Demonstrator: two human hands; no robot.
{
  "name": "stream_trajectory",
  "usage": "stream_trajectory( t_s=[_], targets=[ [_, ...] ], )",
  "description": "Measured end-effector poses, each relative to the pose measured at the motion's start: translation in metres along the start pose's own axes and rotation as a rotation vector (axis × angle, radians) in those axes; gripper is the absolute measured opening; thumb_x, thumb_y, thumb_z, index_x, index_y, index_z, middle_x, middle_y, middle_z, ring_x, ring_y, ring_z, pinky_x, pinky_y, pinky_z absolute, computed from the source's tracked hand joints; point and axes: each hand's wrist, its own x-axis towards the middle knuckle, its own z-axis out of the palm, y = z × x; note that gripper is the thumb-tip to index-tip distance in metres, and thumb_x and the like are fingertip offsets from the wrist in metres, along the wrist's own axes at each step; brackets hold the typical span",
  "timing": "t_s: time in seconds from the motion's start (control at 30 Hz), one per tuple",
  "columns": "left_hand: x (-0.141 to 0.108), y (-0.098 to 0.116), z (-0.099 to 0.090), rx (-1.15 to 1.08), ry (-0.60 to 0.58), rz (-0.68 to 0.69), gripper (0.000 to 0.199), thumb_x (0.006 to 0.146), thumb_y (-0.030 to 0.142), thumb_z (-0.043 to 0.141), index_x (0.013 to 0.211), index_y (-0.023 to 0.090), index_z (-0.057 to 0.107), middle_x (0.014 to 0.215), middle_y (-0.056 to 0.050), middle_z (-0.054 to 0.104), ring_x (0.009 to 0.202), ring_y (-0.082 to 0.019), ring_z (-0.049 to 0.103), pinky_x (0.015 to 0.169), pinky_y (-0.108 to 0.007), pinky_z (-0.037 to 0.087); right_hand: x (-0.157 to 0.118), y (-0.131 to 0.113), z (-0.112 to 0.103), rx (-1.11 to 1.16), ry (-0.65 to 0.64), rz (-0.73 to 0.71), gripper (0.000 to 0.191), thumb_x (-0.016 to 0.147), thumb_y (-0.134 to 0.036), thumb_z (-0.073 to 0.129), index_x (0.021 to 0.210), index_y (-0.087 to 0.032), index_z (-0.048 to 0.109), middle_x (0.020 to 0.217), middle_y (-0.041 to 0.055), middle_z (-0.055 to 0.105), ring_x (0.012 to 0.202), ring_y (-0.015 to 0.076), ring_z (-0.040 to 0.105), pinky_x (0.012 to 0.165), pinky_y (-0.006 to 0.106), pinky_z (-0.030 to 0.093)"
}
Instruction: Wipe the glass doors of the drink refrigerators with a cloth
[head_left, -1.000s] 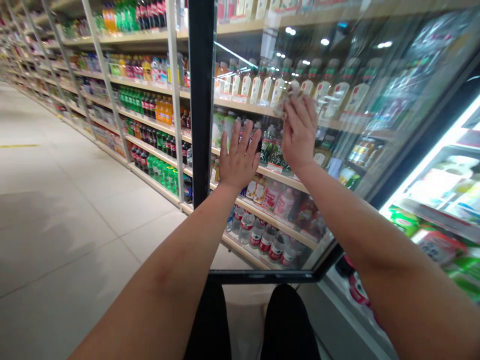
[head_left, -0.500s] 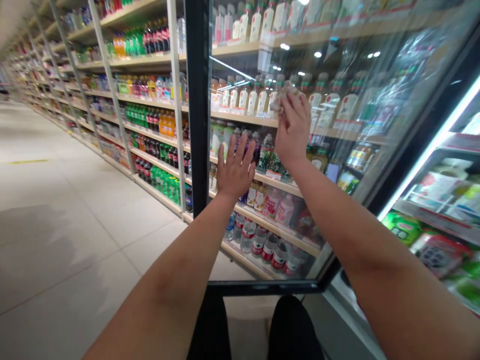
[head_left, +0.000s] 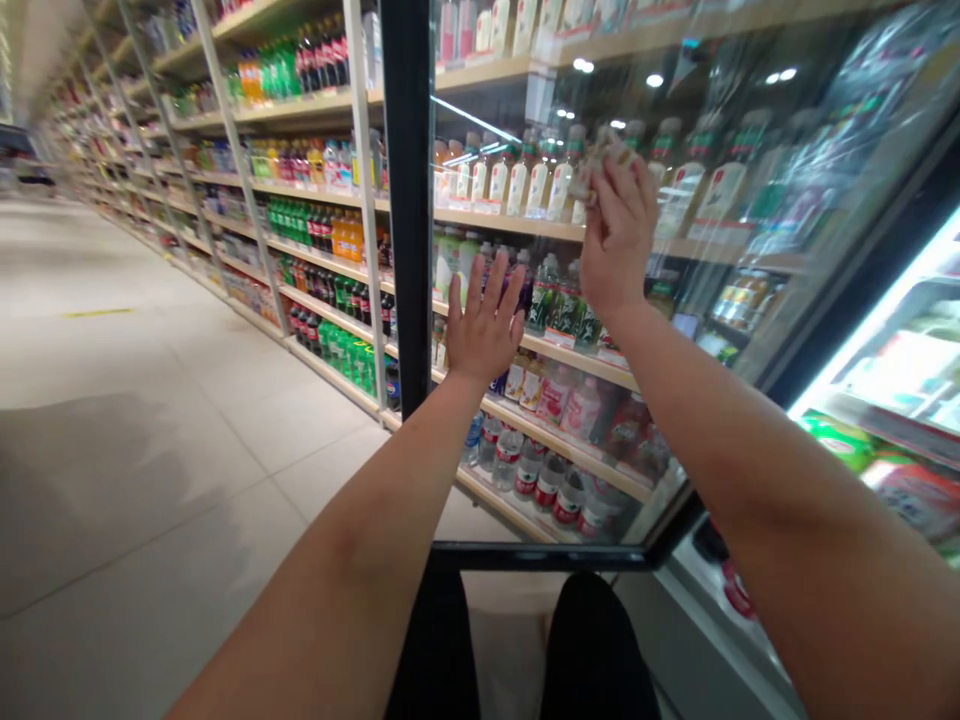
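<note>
Cloth [head_left: 595,160] partly hidden, gripped by right hand [head_left: 619,235]; left hand [head_left: 484,328] splayed, palm unseen.

Door [head_left: 409,200] is placed before shelves [head_left: 577,362] stocked with bottles [head_left: 538,188], cloth [head_left: 598,165] laid against it, cooler [head_left: 892,425] situated at right.

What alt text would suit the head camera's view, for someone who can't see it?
A person's right hand holds a crumpled cloth to a black-framed glass door, while the left hand is spread open against it. Shelves of bottled drinks show through the door and stretch away to the left.
</note>
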Motion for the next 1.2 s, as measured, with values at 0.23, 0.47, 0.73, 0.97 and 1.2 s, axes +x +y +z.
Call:
stream_trajectory(
  t_s=[0.23, 0.47, 0.73, 0.97, 1.2],
  targets=[
    [0.002, 0.003, -0.003, -0.033, -0.088, -0.047, 0.060, 0.101, 0.030, 0.039, 0.160, 0.023, 0.028, 0.169, 0.003, 0.013, 0.154, -0.020, -0.016, 0.130, -0.050, -0.008, 0.008, 0.029, -0.010, 0.038, -0.023, -0.005, 0.040, 0.103, -0.040, 0.039, 0.134, -0.029, 0.062, 0.149, 0.0009, 0.056, 0.149, 0.0240, 0.034, 0.129, 0.057, 0.021],
    [0.002, 0.001, -0.001, -0.071, -0.033, -0.035, 0.068, 0.098, 0.027, 0.048, 0.162, 0.027, 0.025, 0.168, -0.004, 0.022, 0.157, -0.024, -0.002, 0.129, -0.057, -0.003, -0.012, 0.056, -0.016, 0.018, 0.122, -0.008, 0.045, 0.104, -0.050, 0.030, 0.134, -0.032, 0.059, 0.148, -0.0033, 0.057, 0.149, 0.0186, 0.030, 0.129, 0.047, 0.017],
    [0.002, 0.002, -0.001, -0.107, -0.076, -0.066, 0.065, 0.100, 0.031, 0.041, 0.162, 0.028, 0.023, 0.169, 0.002, 0.018, 0.156, -0.022, -0.009, 0.129, -0.056, -0.007, 0.014, 0.099, -0.041, -0.017, 0.065, 0.006, 0.041, 0.104, -0.040, 0.043, 0.135, -0.019, 0.060, 0.148, 0.0060, 0.058, 0.145, 0.0225, 0.034, 0.128, 0.052, 0.013],
    [0.005, 0.004, -0.006, -0.049, -0.172, -0.098, 0.083, 0.089, 0.038, 0.049, 0.162, 0.028, 0.014, 0.167, 0.011, 0.018, 0.153, -0.016, -0.025, 0.130, -0.062, -0.004, -0.037, 0.095, -0.053, -0.061, 0.051, -0.057, 0.039, 0.102, -0.035, 0.042, 0.135, -0.025, 0.061, 0.148, 0.0013, 0.058, 0.148, 0.0195, 0.033, 0.128, 0.049, 0.020],
    [0.003, 0.000, 0.000, -0.072, -0.098, -0.085, 0.060, 0.103, 0.036, 0.038, 0.162, 0.029, 0.025, 0.169, 0.009, 0.006, 0.156, -0.018, -0.012, 0.131, -0.049, -0.010, 0.016, 0.164, -0.083, -0.199, 0.074, 0.235, 0.046, 0.096, -0.029, 0.052, 0.141, -0.020, 0.059, 0.153, 0.0023, 0.050, 0.150, 0.0225, 0.034, 0.128, 0.049, 0.015]
  ],
)
